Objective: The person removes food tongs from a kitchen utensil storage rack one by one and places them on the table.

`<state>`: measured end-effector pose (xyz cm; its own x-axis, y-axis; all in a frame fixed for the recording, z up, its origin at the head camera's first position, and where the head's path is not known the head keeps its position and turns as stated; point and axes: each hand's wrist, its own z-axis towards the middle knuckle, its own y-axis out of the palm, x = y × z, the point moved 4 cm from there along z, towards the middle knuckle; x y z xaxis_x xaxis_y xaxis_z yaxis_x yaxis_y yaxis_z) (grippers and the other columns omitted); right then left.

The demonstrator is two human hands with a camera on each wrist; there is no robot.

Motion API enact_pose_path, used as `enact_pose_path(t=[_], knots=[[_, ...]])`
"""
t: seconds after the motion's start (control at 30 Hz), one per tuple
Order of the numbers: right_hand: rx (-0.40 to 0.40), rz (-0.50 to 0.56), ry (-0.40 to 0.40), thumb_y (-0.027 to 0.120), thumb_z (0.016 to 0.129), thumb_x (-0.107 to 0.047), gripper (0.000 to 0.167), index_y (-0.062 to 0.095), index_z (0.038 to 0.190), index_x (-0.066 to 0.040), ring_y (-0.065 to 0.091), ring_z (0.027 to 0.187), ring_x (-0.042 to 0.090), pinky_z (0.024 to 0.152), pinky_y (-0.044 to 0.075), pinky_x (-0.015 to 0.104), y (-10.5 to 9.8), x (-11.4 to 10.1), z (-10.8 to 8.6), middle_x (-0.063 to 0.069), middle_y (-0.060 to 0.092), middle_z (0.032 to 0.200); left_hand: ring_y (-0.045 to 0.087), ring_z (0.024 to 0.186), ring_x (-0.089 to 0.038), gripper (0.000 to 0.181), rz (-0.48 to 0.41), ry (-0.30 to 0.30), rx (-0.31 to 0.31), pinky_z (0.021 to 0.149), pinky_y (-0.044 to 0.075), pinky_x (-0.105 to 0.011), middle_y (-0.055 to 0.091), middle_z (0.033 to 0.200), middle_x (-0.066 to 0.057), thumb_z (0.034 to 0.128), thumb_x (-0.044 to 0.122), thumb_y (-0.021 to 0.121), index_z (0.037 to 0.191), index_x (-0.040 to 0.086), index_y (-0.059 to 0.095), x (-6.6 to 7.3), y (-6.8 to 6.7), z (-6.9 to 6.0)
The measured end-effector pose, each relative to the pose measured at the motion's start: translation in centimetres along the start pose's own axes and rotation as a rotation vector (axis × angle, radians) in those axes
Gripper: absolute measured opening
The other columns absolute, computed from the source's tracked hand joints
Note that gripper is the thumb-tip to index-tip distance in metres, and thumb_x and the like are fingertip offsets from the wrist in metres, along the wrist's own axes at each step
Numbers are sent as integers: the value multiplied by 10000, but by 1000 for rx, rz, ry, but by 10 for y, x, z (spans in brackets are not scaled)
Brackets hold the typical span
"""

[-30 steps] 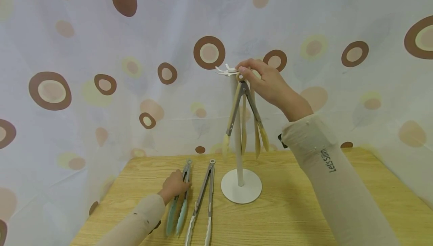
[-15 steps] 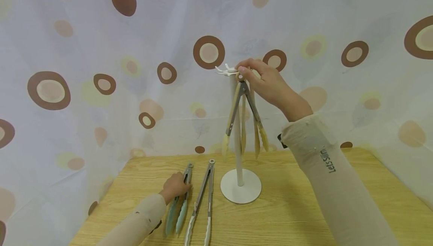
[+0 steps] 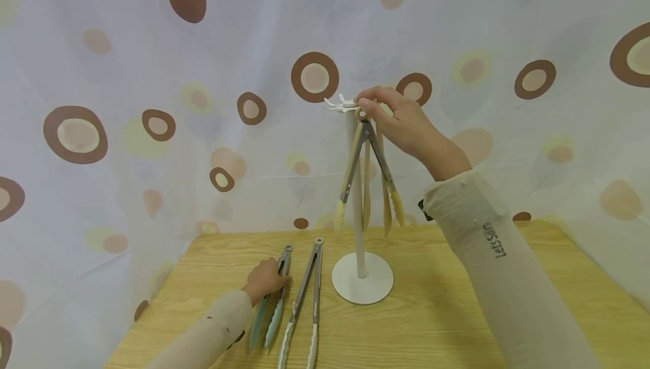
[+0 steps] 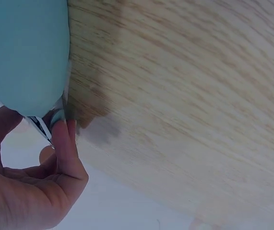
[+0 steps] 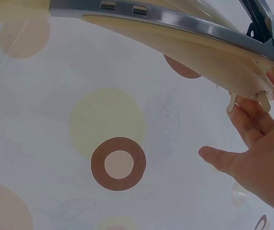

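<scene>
My left hand [image 3: 266,277] grips the pale teal kitchen tongs [image 3: 274,323] on the table; their teal tip fills the upper left corner of the left wrist view, above the curled fingers [image 4: 65,148]. At the top of a white hook stand [image 3: 359,200], my right hand [image 3: 401,118] pinches the ring end of the yellow-tipped tongs [image 3: 349,168], which hang spread beside the pole. In the right wrist view, their metal arm [image 5: 175,21] runs across the top, and some fingers [image 5: 256,117] reach the hooks. The exact contact at the ring is partly hidden.
White-tipped tongs [image 3: 305,290] lie spread on the wooden table [image 3: 431,312], between the teal tongs and the stand's round base [image 3: 376,290]. Tan long-handled utensils [image 3: 367,205] hang behind the yellow-tipped tongs. A patterned curtain [image 3: 284,19] stands close behind the table.
My left hand has shifted slightly right and toward me with the teal tongs, whose ring end is nearer the white-tipped pair. My right hand has stayed at the stand's top.
</scene>
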<state>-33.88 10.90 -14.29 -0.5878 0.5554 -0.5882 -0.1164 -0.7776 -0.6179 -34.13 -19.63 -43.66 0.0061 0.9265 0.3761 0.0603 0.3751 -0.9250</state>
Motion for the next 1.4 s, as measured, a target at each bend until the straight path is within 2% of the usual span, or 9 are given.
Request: enact_pose_path(t=[0.37,0.47,0.57,0.63,0.83,0.97,1.13,1.23,1.4], knots=[[0,-7,-8,392,1010,-471,430,557,1290,-189,376,1330,305,1050,283,553,0,0,1,56,434,1435,497,563,-208,503,-23,-18,-38,511,396,-326,608,890,-205,902,255,683,1142,-168,553,-1,-1,3],[-4,-7,-8,385,1017,-462,430,553,1299,-184,379,1325,302,1050,286,546,0,-1,1,58,432,1434,599,765,-346,501,-20,9,-26,642,492,-410,577,1063,-324,919,240,658,1133,-197,540,1,-6,2],[-7,-8,-9,380,1021,-454,430,549,1306,-180,372,1333,300,1054,283,544,1,-1,1,58,429,1439,559,968,-482,480,-36,54,13,778,490,-506,500,1171,-400,937,212,624,1126,-217,518,7,-13,3],[-8,-8,-9,379,1021,-453,430,546,1310,-181,370,1335,302,1055,282,545,1,-1,1,59,429,1440,547,984,-476,466,-90,76,34,808,480,-517,498,1158,-388,954,193,594,1157,-213,491,12,-18,4],[-7,-15,-17,381,1024,-441,427,544,1316,-174,365,1341,306,1058,278,549,1,-1,1,68,427,1443,594,860,-318,378,-288,143,107,733,506,-434,567,1063,-244,994,192,527,1174,-139,509,32,-37,12],[-6,-15,-20,380,1028,-424,421,540,1319,-165,363,1344,307,1061,276,550,0,-1,1,74,423,1447,603,883,-304,284,-370,210,203,743,511,-428,606,1021,-180,1010,199,505,1100,-61,574,51,-57,13],[-5,-6,-28,378,1031,-414,417,542,1316,-157,370,1336,314,1058,276,554,1,-2,1,84,431,1438,610,940,-282,254,-569,311,298,824,496,-429,650,1003,-113,1012,232,509,1084,23,635,77,-85,10],[-4,1,-35,375,1033,-409,420,543,1316,-148,383,1322,322,1056,280,553,1,-3,1,94,439,1429,604,992,-277,278,-714,415,272,851,500,-444,647,1045,-119,1014,268,508,1124,46,634,95,-98,5],[5,-10,-38,370,1033,-414,431,547,1313,-137,400,1302,323,1054,288,545,0,-3,1,106,453,1408,573,1130,-242,371,-865,561,122,893,477,-543,623,1200,-117,1016,371,473,1224,93,605,129,-115,-4]])
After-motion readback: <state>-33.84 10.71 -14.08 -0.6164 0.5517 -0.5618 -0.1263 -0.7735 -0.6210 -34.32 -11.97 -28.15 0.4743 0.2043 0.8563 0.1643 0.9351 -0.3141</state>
